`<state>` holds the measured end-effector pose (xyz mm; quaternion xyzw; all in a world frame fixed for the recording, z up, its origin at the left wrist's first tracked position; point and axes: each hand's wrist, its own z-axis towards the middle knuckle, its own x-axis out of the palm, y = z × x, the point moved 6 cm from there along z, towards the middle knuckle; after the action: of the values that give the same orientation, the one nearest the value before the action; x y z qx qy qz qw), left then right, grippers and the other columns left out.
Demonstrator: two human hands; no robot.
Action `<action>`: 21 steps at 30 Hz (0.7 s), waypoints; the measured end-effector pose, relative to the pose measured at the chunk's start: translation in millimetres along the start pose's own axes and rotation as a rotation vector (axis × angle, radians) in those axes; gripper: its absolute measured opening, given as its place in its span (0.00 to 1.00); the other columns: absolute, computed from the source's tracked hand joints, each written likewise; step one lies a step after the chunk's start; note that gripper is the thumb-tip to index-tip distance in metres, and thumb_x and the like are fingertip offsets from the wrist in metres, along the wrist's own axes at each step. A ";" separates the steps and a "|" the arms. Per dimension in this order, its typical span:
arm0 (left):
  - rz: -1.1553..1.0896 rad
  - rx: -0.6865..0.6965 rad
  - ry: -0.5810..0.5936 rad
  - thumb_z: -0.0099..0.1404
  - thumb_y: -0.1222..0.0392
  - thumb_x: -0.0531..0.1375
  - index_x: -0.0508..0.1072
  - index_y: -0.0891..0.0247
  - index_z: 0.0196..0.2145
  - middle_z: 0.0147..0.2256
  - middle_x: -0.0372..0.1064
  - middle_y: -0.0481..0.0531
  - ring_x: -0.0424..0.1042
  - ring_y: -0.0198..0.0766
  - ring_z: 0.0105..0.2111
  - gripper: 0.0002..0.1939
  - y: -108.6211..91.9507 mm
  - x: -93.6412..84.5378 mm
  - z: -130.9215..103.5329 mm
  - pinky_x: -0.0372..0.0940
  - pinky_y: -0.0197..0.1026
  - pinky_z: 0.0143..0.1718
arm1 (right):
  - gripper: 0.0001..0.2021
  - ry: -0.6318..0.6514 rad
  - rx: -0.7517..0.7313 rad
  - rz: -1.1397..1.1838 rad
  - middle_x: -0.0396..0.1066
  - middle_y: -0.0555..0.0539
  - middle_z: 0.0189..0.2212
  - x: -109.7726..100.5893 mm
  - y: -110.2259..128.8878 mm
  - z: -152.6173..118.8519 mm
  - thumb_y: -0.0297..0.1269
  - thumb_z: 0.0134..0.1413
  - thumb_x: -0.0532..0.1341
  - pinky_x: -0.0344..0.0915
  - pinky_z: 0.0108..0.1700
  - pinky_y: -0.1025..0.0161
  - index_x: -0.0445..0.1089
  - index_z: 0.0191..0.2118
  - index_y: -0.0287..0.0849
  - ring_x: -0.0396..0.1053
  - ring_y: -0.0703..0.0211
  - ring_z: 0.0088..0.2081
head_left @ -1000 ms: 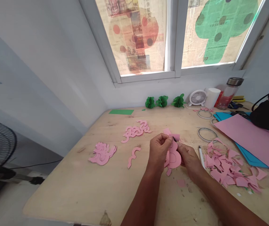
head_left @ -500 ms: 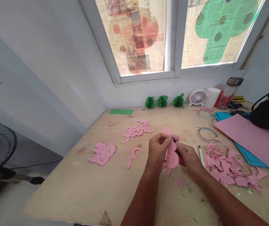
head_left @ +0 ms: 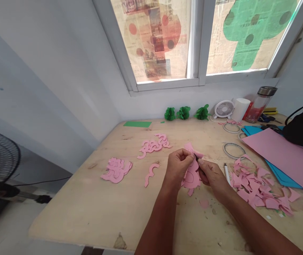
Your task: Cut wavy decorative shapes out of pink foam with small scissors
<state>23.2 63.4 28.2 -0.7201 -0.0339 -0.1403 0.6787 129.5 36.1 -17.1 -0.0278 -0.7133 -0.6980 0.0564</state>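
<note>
My left hand point(head_left: 182, 163) is closed, pinching a pink paper piece point(head_left: 193, 179) with a wavy edge and pencilled curves, held above the table. My right hand point(head_left: 213, 172) is closed around dark scissors point(head_left: 196, 158), mostly hidden by the fingers, with the dark blades at the paper's upper part beside my left thumb. A pink flap sticks out past the blades. Left of my hands lie a single wavy pink strip point(head_left: 150, 174), a cluster of curvy pink strips point(head_left: 154, 145) and a stack of scalloped pink cutouts point(head_left: 116, 170).
To the right lie a white pen point(head_left: 227, 173), a heap of pink scraps point(head_left: 257, 184), tape rings point(head_left: 233, 151), pink sheets point(head_left: 286, 156) and blue sheets point(head_left: 281, 175). Green paper balls point(head_left: 184, 113), a small fan point(head_left: 223, 109) and a glass bottle point(head_left: 261, 104) line the back.
The pink paper has turned slightly in my hands, and its upper flap now slants downward to the right. The view has shifted a little; the pieces on the table lie as before.
</note>
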 end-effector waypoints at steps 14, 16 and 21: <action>0.017 0.024 0.046 0.47 0.62 0.62 0.67 0.67 0.18 0.18 0.60 0.46 0.57 0.29 0.21 0.08 -0.7 -2.1 1.5 0.53 0.33 0.24 | 0.22 0.045 0.039 0.046 0.45 0.59 0.09 2.8 -0.9 -1.1 0.52 0.53 0.53 0.35 0.17 0.67 0.56 0.18 0.41 0.39 0.71 0.13; 0.020 0.017 0.047 0.47 0.62 0.62 0.67 0.67 0.18 0.18 0.60 0.46 0.57 0.29 0.21 0.08 0.2 -2.0 1.4 0.53 0.33 0.24 | 0.22 0.043 0.032 0.044 0.45 0.59 0.09 2.7 -0.4 -1.1 0.51 0.53 0.53 0.35 0.17 0.67 0.56 0.18 0.41 0.39 0.71 0.13; 0.025 0.020 0.061 0.47 0.61 0.62 0.67 0.67 0.17 0.18 0.60 0.47 0.58 0.29 0.21 0.09 0.1 -2.5 1.2 0.54 0.34 0.25 | 0.21 0.044 0.040 0.036 0.45 0.59 0.09 3.2 -0.6 -1.0 0.52 0.53 0.52 0.34 0.17 0.67 0.57 0.18 0.41 0.38 0.71 0.13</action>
<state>21.0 64.9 27.5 -0.7088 -0.0057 -0.1534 0.6885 126.3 35.0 -17.3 -0.0240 -0.7251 -0.6830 0.0850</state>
